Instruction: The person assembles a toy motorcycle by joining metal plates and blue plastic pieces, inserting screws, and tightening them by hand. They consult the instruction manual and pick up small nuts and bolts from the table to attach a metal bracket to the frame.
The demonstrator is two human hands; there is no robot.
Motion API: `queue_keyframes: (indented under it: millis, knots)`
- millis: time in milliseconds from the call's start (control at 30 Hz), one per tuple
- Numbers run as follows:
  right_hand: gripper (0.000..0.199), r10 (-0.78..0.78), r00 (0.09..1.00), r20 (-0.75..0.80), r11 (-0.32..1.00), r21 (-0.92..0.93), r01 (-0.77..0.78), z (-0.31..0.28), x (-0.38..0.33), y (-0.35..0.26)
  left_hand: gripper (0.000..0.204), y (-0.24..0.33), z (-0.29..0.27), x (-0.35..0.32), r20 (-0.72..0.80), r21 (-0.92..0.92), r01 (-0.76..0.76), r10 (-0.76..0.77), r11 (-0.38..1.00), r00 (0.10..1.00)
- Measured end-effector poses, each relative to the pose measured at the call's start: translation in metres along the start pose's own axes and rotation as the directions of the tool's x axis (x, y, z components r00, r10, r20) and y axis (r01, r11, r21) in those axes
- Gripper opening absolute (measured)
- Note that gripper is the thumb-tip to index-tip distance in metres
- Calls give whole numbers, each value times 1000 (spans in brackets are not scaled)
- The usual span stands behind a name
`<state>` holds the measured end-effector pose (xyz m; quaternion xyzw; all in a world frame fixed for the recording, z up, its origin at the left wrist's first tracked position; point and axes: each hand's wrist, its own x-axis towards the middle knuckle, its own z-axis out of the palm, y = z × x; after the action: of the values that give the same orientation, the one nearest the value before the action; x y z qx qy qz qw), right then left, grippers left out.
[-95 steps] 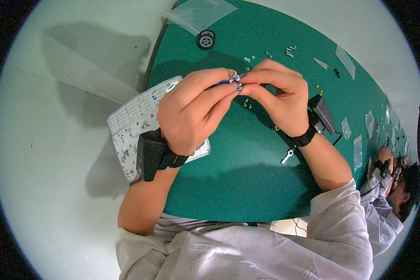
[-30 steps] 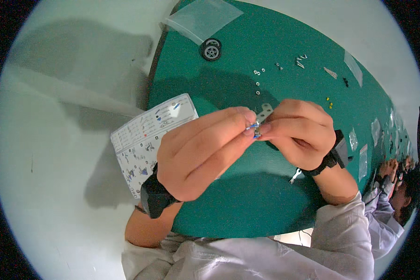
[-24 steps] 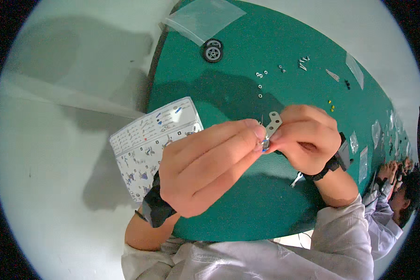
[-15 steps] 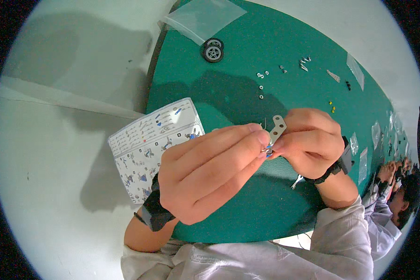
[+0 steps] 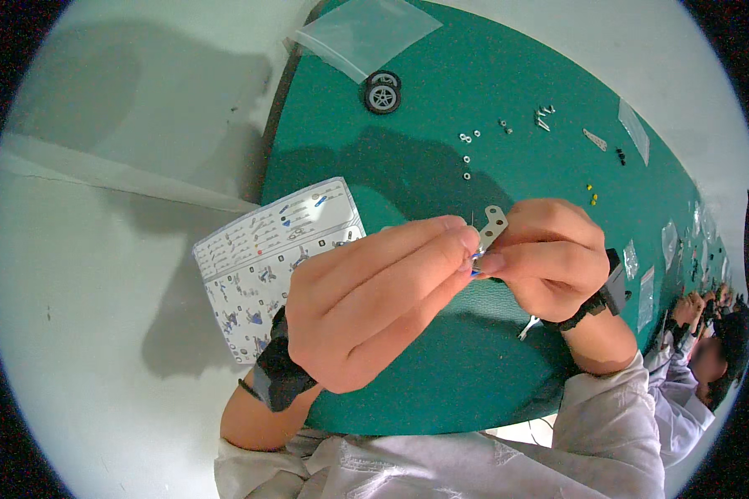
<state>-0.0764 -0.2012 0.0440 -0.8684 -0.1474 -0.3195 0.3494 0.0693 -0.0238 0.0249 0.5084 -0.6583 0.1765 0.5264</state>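
Note:
Above the near part of the green table, my hands meet fingertip to fingertip around a small assembly. A bent silver metal bracket (image 5: 495, 221) with round holes sticks up between them. Beneath it a bit of blue (image 5: 475, 272) shows, mostly covered by fingers. My left hand (image 5: 374, 303) is closed, thumb and fingertips pinching the assembly at the bracket's lower end. My right hand (image 5: 558, 258) is closed too, its thumb and curled forefinger gripping the same piece from the right. A thin wire-like piece stands by the left fingertips; its kind cannot be made out.
A printed instruction sheet (image 5: 266, 274) lies left of my hands. Black-tyred wheels (image 5: 383, 97) and a clear plastic bag (image 5: 366, 37) lie farther back. Several nuts (image 5: 466, 158), screws (image 5: 543, 118) and yellow pieces (image 5: 592, 198) are scattered rightward. A small wrench-like tool (image 5: 528, 326) lies by my right wrist. Another person (image 5: 682, 399) sits right.
The bracket has tilted slightly between my fingers, and the left hand has risen a little. Both hands keep their pinch; the things on the table rest in place.

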Motion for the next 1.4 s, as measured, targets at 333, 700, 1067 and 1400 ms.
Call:
queue_keyframes:
  millis: [333,700,1067,1400]
  knots:
    - [19,91,996,25,995,-37,-90,-2,2,-3,32,-2,-1,-4,66,-14,143,-141,990,988]
    - [19,41,999,35,997,-64,-39,-1,4,-1,26,0,-3,-1,72,-35,207,-204,978,976]
    - [10,271,962,33,962,37,-272,3,4,9,30,-11,8,-5,90,-4,268,-266,963,960]
    - [18,725,676,134,573,427,-700,0,-8,35,12,-45,30,-37,107,-272,523,-515,807,850]
